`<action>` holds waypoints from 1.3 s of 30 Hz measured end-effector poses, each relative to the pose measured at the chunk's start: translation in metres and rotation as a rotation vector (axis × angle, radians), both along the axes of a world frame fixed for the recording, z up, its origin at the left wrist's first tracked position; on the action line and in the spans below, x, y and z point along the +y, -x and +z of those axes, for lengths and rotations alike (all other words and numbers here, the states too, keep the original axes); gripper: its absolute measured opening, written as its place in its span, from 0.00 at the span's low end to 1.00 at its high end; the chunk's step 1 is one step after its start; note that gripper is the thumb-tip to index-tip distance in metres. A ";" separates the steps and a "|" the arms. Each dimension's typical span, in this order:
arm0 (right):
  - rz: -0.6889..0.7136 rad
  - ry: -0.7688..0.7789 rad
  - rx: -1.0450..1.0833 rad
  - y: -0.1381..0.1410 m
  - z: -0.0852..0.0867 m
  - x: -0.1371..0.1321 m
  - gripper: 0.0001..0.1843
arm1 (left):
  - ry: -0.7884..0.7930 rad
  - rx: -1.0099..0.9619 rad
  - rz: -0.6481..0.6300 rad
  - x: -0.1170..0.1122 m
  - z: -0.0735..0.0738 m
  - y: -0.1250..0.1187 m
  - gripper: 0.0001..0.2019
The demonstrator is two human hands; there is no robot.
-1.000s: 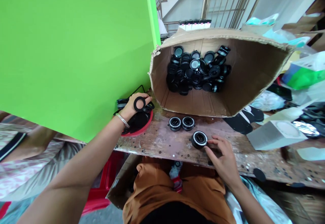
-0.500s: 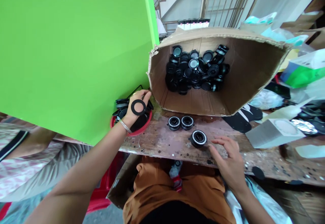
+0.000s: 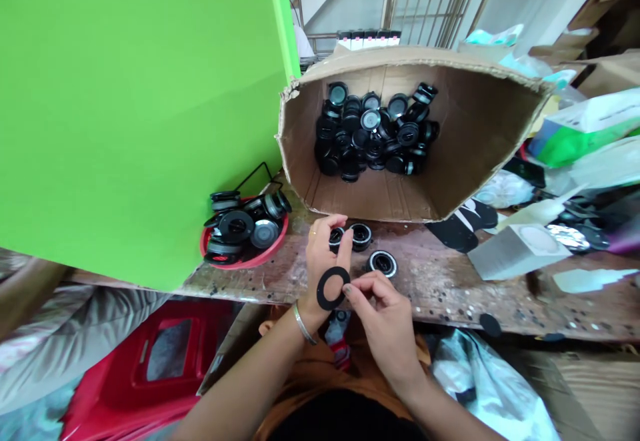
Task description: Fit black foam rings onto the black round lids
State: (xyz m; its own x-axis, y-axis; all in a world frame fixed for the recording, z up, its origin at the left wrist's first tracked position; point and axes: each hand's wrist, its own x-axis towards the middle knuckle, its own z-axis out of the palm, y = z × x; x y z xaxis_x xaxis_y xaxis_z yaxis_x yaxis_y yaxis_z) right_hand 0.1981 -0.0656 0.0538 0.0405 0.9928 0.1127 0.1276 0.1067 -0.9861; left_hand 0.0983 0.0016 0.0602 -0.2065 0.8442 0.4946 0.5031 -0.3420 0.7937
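My left hand (image 3: 324,259) holds a flat black ring (image 3: 333,288) over the near edge of the worn wooden bench (image 3: 440,281). My right hand (image 3: 381,312) meets it from the right, its fingertips pinched on the ring's rim. Just beyond my hands, three round black parts with silver rims lie on the bench: one (image 3: 383,263) stands alone, two (image 3: 360,233) sit side by side, the left one partly hidden by my fingers. A silver bangle circles my left wrist.
A tipped cardboard box (image 3: 465,141) holds several black round parts (image 3: 373,133). A red bowl (image 3: 243,259) of similar parts sits at the left. A big green board (image 3: 135,94) stands behind it. Bags and clutter (image 3: 575,181) fill the right; a red stool (image 3: 150,367) is below.
My left hand has carried the black ring from the red bowl to in front of me. My right hand left the bench beside the lone part and took hold of the ring.
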 end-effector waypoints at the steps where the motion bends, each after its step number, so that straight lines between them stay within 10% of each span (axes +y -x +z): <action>1: -0.043 -0.064 -0.047 0.000 -0.001 -0.002 0.08 | -0.016 0.018 -0.003 -0.001 -0.001 0.001 0.08; 6: -0.152 -0.587 -0.325 -0.003 -0.002 -0.013 0.07 | 0.082 0.020 -0.105 0.003 -0.012 0.003 0.08; 11: 0.048 -0.972 -0.405 -0.016 0.006 -0.024 0.10 | 0.425 -0.129 -0.262 0.009 -0.037 -0.005 0.06; 25: -0.280 0.323 0.425 -0.099 -0.052 0.023 0.13 | 0.943 -0.593 -0.353 -0.008 -0.053 -0.030 0.05; 39: -0.214 0.480 0.464 -0.089 -0.063 0.031 0.15 | 1.030 -0.872 -0.385 -0.027 -0.057 -0.018 0.04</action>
State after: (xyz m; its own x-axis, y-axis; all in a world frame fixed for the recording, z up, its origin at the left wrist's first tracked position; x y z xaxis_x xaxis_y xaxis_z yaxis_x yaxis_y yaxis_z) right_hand 0.2874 -0.0344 -0.0088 0.1784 0.8934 -0.4124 -0.3481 -0.3347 -0.8757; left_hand 0.1160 -0.0254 0.0029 0.2019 0.8177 -0.5391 -0.2660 0.5756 0.7733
